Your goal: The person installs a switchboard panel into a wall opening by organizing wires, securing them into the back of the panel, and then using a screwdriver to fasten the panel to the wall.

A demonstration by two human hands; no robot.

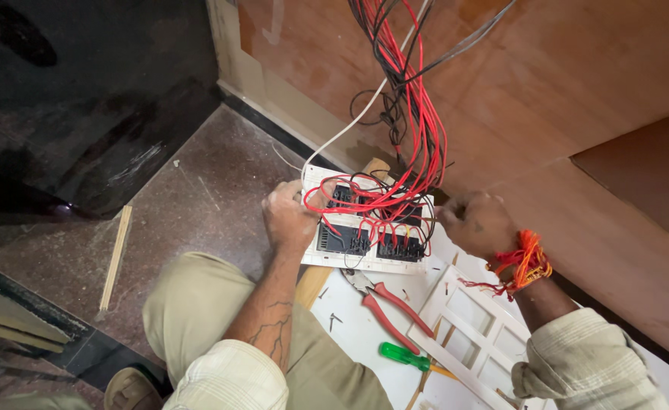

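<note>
A white switch plate (365, 263) lies face down, showing black switch modules wired with red and black wires (418, 114) that run up the plywood wall. My left hand (287, 216) grips the plate's left edge. My right hand (477, 224), with orange thread around the wrist, is closed at the plate's right edge among the wires; what it pinches is hidden. Red-handled pliers (387, 302) and a green-handled screwdriver (404, 356) lie on a white board (357, 334) below the plate.
A white cover frame (472, 332) with rectangular openings lies beside the pliers. A thin wooden strip (115, 258) rests on the speckled floor at left. A dark glossy panel (84, 91) stands at upper left. My knee (198, 304) is bent under my left arm.
</note>
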